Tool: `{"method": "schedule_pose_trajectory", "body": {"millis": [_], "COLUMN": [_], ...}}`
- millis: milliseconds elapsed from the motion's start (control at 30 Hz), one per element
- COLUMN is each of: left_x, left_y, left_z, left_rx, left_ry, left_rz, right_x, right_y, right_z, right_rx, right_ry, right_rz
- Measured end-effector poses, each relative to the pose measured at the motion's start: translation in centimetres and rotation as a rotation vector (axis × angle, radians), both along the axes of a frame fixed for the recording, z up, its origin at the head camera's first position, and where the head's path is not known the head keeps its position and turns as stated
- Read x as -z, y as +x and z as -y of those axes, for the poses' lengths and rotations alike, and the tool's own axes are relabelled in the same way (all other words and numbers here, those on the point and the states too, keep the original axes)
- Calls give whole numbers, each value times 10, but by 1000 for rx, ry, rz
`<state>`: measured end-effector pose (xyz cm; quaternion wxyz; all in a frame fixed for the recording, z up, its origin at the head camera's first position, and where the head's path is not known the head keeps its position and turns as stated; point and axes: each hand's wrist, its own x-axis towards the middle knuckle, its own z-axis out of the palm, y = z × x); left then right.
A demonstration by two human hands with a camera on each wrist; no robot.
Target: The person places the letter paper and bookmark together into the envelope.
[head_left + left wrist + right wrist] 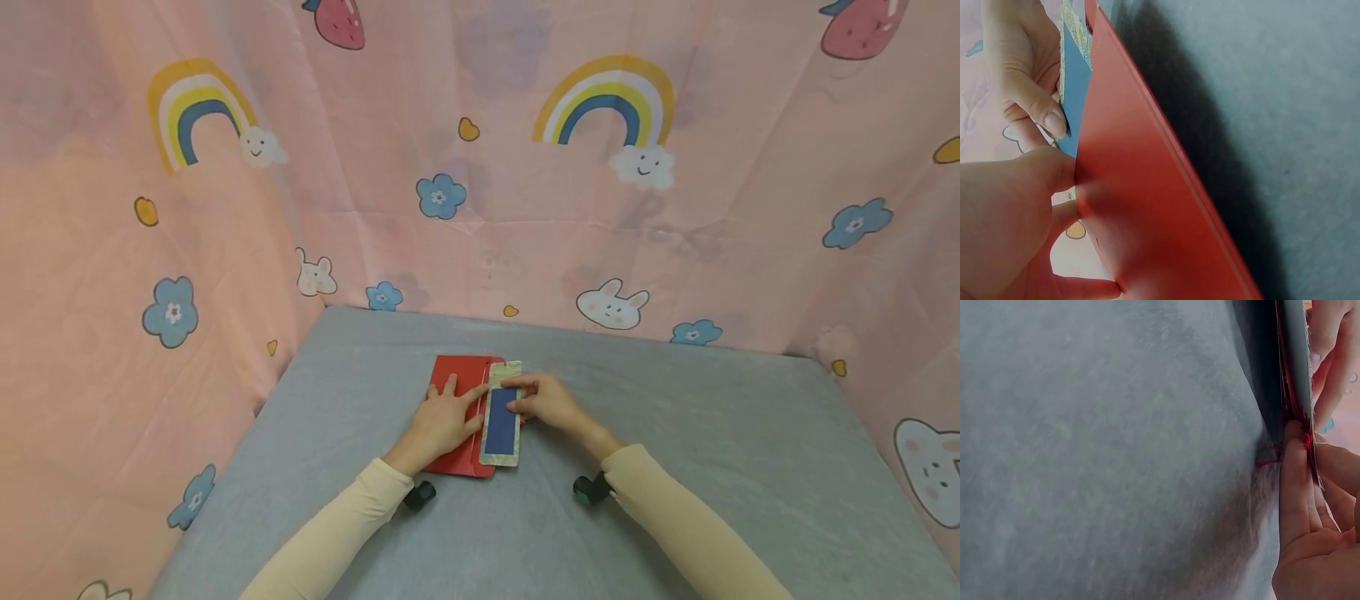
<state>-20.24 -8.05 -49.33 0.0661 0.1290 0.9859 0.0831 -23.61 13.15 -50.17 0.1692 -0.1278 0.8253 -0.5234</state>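
Note:
A flat red folder-like item (457,371) lies on the cloth, and my left hand (441,421) rests on it with the fingers spread. Over its right edge lies a long card like a bookmark (501,423), with a dark blue middle and a pale green patterned border. My right hand (549,402) pinches this bookmark near its upper right side, thumb on the blue face. Red threads (1307,434) show by the right fingers in the right wrist view. In the left wrist view the red item's long edge (1166,137) stands out over its shadow.
Grey cloth (712,467) covers the table. A pink curtain (510,250) printed with rainbows, flowers and rabbits hangs behind it and at both sides. Small black devices (420,496) sit at both wrists, below the cream sleeves (337,533).

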Motion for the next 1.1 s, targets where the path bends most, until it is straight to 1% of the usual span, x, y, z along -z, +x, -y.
{"method": "schedule_pose_trajectory", "body": {"millis": [233, 333, 567, 733, 900, 1100], "left_x": [-1, -1, 0, 1, 1, 2], "left_y": [0, 0, 0, 0, 0, 0], "left_z": [0, 0, 1, 1, 0, 1], "left_rx": [-2, -1, 4, 8, 16, 16], "left_ry": [5, 5, 4, -2, -11, 0], "left_rz": [2, 3, -4, -16, -35, -43], "right_x": [1, 1, -1, -1, -5, -6], "right_y": [-2, -3, -3, -3, -1, 0], "right_z": [6, 8, 13, 17, 20, 24], "right_rx": [-15, -17, -18, -15, -2, -6], "right_ry": [-1, 20, 105, 133, 137, 171], "right_rz": [-9, -16, -60, -57, -46, -91]}}
